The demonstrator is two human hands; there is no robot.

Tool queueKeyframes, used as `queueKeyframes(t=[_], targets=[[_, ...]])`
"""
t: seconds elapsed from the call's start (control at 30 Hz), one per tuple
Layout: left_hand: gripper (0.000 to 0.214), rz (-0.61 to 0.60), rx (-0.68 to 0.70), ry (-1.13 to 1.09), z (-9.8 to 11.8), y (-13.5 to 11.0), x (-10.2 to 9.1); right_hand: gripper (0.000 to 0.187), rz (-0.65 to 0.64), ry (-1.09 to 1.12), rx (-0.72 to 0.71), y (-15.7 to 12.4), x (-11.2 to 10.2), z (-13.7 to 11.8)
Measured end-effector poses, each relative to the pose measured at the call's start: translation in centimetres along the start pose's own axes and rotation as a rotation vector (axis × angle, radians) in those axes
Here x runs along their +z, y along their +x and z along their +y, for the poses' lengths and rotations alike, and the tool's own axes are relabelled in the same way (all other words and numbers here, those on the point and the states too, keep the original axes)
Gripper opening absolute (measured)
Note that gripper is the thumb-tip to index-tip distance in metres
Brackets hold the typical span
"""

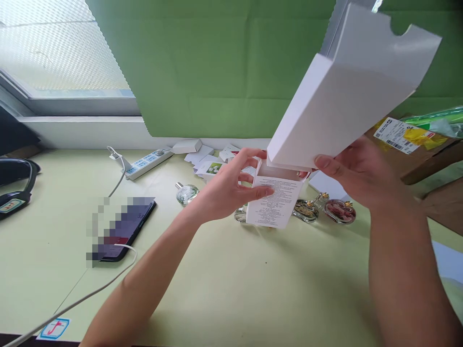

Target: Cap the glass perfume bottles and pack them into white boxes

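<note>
My left hand [235, 185] grips a small white box [275, 205] with lines of dark print on its front, thumb on that face. The top of this box stands open. Above it, my right hand [361, 168] is closed on a long plain white carton [336, 101], tilted up to the right, with a notched flap at its upper end. The carton's lower end meets the opening of the printed box; whether it reaches inside is hidden. Behind the printed box and to its right lie small glass bottles [306, 210], including one with a red front [340, 211].
Another glass bottle [187, 193] lies left of my hand. Papers and small cards [202, 156] sit near a power strip [150, 163]. A phone [133, 226] with a white cable [83, 294], headphones [18, 180] and a cardboard box [405, 154] are around the table.
</note>
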State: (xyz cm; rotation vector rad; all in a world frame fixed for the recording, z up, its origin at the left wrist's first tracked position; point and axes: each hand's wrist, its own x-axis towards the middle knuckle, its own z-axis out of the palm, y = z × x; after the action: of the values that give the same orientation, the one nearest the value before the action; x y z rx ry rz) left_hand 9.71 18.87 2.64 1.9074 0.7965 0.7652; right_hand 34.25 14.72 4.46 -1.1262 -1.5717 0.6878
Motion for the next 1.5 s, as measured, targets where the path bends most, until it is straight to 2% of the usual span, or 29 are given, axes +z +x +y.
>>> queueKeyframes(t=[0.23,0.43,0.83,1.03,1.13,1.27,1.37,1.5], targets=[[0.044,0.014,0.006,-0.037,0.3,0.1,0.1,0.035,-0.106,0.049,0.135,-0.4,-0.1,-0.5],[0.047,0.063,-0.014,0.009,0.1,0.2,0.4,0.039,-0.009,-0.063,0.200,-0.3,-0.3,-0.2],[0.050,0.037,-0.033,0.001,-0.2,0.2,0.8,0.031,-0.138,-0.194,0.116,-0.3,-1.0,1.4],[0.050,0.063,-0.023,-0.001,-0.3,0.3,1.0,0.052,-0.107,-0.238,0.165,-0.2,-0.8,0.7],[0.049,0.062,-0.006,-0.004,-0.4,0.3,1.1,0.042,-0.083,-0.232,0.206,-0.2,-0.4,-0.2],[0.049,0.058,0.013,-0.017,-0.7,0.4,1.1,0.040,-0.016,-0.219,0.263,-0.5,-0.2,-1.2],[0.048,0.055,0.009,-0.031,-0.6,0.4,1.5,0.033,-0.055,-0.212,0.264,-0.7,-0.8,-1.4],[0.048,0.000,0.000,-0.071,0.1,-0.2,2.6,0.033,-0.154,-0.298,0.227,-1.3,-2.6,-1.2]])
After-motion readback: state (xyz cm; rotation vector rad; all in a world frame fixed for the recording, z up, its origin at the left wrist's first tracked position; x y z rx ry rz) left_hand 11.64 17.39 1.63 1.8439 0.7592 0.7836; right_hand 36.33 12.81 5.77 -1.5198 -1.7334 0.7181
